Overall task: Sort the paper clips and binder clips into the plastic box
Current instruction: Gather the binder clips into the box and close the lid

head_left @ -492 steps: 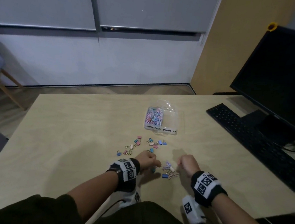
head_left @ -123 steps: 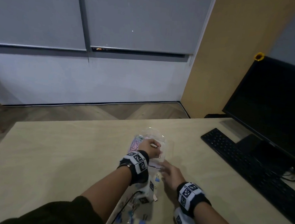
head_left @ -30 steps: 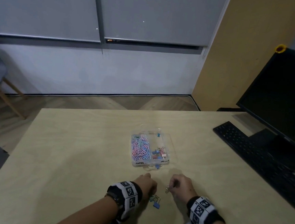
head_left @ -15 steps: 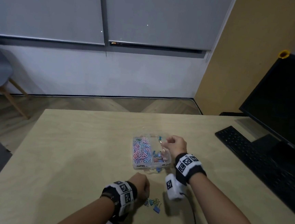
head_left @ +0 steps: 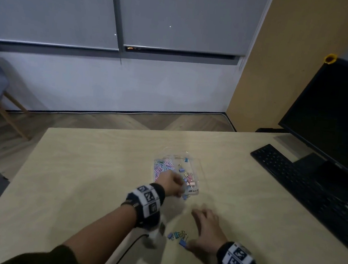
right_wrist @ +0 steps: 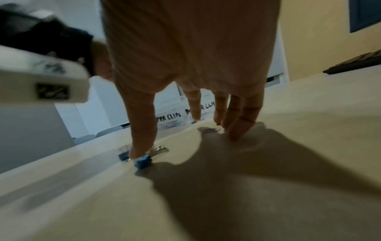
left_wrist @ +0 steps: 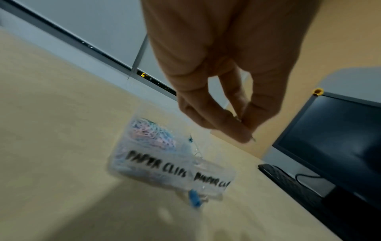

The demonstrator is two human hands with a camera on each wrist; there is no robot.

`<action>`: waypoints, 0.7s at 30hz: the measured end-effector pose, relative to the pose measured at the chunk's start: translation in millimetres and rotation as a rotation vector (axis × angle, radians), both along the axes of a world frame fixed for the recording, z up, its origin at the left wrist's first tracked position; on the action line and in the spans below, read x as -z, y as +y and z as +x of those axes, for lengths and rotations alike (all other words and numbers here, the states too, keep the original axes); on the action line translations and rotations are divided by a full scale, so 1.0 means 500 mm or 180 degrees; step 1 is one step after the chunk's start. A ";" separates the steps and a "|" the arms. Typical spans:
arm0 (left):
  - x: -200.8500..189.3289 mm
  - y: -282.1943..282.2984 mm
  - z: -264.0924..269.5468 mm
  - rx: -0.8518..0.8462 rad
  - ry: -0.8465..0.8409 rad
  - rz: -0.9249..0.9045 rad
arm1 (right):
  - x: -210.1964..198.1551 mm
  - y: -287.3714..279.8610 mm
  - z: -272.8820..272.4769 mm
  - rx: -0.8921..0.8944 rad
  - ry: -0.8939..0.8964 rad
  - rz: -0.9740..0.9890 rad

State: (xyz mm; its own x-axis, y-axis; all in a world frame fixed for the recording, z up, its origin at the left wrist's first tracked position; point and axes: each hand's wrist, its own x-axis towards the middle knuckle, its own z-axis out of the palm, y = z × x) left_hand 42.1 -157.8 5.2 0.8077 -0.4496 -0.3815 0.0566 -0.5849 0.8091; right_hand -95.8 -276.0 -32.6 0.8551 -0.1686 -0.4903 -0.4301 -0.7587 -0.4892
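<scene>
Left hand [head_left: 169, 186] hangs over the near edge of the clear two-compartment plastic box [head_left: 197, 171] on the light wood table [head_left: 81, 176], thumb and forefinger pinched together on something thin and metallic that the blurred left wrist view cannot resolve; pastel paper clips [head_left: 162, 166] fill the left compartment, coloured binder clips [head_left: 188, 179] lie in the right. Right hand [head_left: 207, 232] lies flat with fingers spread and holding nothing, thumb touching the small cluster of blue and teal binder clips [head_left: 177, 237] on the table near the person. Only the wrist views show the box's handwritten labels, the right one part hidden, and a blue binder clip [left_wrist: 194, 198] against its front wall.
</scene>
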 end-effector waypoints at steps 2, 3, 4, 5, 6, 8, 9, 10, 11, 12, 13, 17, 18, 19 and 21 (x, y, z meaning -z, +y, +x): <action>-0.015 -0.029 0.018 -0.0317 -0.0050 -0.0277 | 0.003 0.019 -0.008 0.0119 -0.0060 0.0248; -0.019 -0.040 0.024 -0.0388 0.0006 -0.0364 | 0.005 0.028 -0.009 0.0120 -0.0039 0.0287; -0.018 -0.049 0.027 -0.0362 0.0070 -0.0357 | 0.010 0.034 -0.007 0.0095 0.0016 0.0293; -0.013 -0.054 0.030 -0.0247 0.0109 -0.0264 | 0.013 0.040 -0.003 0.0020 0.0086 0.0276; -0.010 -0.054 0.030 -0.0077 0.0091 -0.0103 | 0.015 0.046 0.000 -0.0119 0.0140 0.0201; -0.001 -0.044 0.026 0.0173 -0.0024 0.0096 | 0.021 0.056 0.007 -0.0409 0.0106 -0.0033; 0.005 -0.037 0.024 0.0230 -0.0066 0.0108 | 0.025 0.062 0.009 -0.0484 0.0048 -0.0082; 0.010 -0.028 0.021 0.0251 -0.0104 0.0085 | 0.028 0.067 0.011 -0.0551 -0.0012 -0.0086; 0.014 -0.017 0.019 0.0251 -0.0202 0.0049 | 0.031 0.072 0.010 -0.0637 -0.0075 -0.0073; 0.014 -0.007 0.014 0.0234 -0.0369 0.0028 | 0.034 0.077 0.008 -0.0748 -0.0141 -0.0073; 0.014 0.001 0.009 0.0226 -0.0595 0.0029 | 0.037 0.080 0.006 -0.0872 -0.0245 -0.0087; 0.023 0.025 -0.028 0.0756 -0.1234 0.0371 | 0.053 0.075 -0.005 -0.1094 -0.0781 -0.0131; 0.031 0.027 -0.041 0.1070 -0.1316 0.0573 | 0.054 0.069 -0.005 -0.1151 -0.0824 -0.0167; 0.039 0.027 -0.052 0.1426 -0.1439 0.0771 | 0.056 0.060 -0.004 -0.1220 -0.0836 -0.0239; 0.046 0.022 -0.074 0.2139 -0.1688 0.1200 | 0.056 0.038 0.000 -0.1282 -0.0791 -0.0392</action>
State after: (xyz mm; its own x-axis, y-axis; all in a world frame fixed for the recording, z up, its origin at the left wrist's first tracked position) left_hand 5.0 -147.0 -17.8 0.5333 -0.8071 -0.2534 -0.7110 -0.5900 0.3827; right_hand -95.9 -257.0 -60.7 0.9529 0.1558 -0.2602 0.0280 -0.8995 -0.4361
